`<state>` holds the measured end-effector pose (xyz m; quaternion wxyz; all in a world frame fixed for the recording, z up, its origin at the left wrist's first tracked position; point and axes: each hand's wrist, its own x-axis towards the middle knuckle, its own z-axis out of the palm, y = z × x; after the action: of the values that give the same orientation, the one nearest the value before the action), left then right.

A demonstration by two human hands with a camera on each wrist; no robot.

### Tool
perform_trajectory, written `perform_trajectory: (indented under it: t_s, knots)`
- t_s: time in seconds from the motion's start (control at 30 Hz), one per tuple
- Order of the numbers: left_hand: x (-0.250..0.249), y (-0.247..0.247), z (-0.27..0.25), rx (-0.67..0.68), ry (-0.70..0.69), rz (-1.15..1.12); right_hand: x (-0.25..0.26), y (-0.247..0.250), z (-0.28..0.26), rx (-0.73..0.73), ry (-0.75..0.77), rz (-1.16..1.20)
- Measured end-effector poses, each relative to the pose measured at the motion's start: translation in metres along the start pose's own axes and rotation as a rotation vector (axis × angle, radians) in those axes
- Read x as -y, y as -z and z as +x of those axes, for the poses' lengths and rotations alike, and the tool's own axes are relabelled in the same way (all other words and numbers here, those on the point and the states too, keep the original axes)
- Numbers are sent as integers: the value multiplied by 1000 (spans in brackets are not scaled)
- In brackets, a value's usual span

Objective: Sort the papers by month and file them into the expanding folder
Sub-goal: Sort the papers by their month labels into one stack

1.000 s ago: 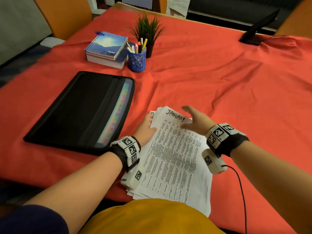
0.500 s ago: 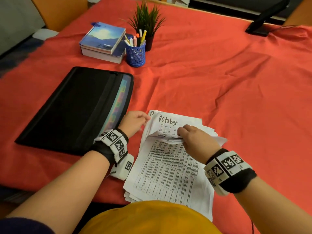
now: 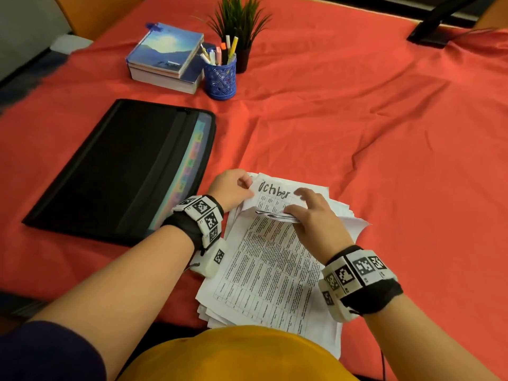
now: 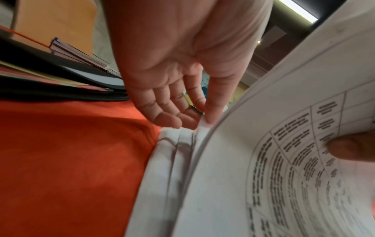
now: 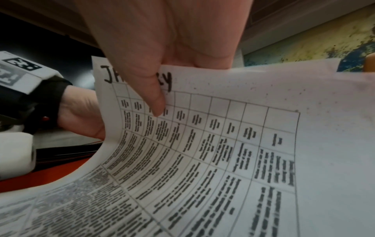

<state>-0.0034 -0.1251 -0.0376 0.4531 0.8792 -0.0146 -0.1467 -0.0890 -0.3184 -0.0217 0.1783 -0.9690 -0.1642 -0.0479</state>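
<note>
A stack of printed papers [image 3: 210, 312] lies on the red cloth near the table's front edge. My right hand [image 3: 297, 211] grips the far edge of the top sheet, headed January [image 5: 202, 144], and holds it bent back toward me, thumb [image 5: 156, 99] on the printed side. Under it shows a sheet headed October [image 3: 275, 192]. My left hand [image 3: 244, 187] pinches that sheet's far left corner, thumb and fingers [image 4: 172, 118] at the paper's edge. The black expanding folder [image 3: 118, 166] lies flat to the left, its coloured tabs showing along the right side.
At the back of the table are two stacked books [image 3: 165, 59], a blue pen cup [image 3: 220, 78] and a small potted plant [image 3: 239, 23]. A black stand [image 3: 439, 26] sits far right. The red cloth [image 3: 371, 147] is wrinkled. An orange chair [image 3: 96, 12] stands behind.
The January sheet lay flat with my right hand open over it. My right hand has since gripped its far edge and bent it back, baring October; my left hand shifted onto that sheet's corner.
</note>
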Motion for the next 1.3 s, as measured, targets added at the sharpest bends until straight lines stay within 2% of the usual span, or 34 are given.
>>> perform_trajectory:
  t_s: [0.13, 0.2, 0.43, 0.63, 0.77, 0.9, 0.97, 1.13, 1.3]
  knots:
    - [3, 1, -4, -101, -43, -41, -6, 0, 9, -37, 34, -4]
    - [2, 0, -7, -110, -56, -46, -8, -2, 11, -36, 38, 10]
    - [-2, 4, -12, 72, -92, -142, -15, -11, 13, -38, 58, 21]
    - [-1, 13, -12, 150, -104, -298, -14, -13, 15, -31, 34, 0]
    - [-1, 15, -14, 216, -92, -320, -14, -13, 23, -20, 92, -18]
    - [3, 15, -3, 157, -18, -257, -5, -11, 24, -31, 138, -47]
    - [3, 12, 5, 116, -38, -170, 0, -10, 22, -40, 163, -71]
    - [-5, 0, 18, 211, -104, 247, 3, -7, 19, -25, 212, -106]
    - [-2, -5, 26, 211, -68, 324, 0, -3, 13, -9, 216, -109]
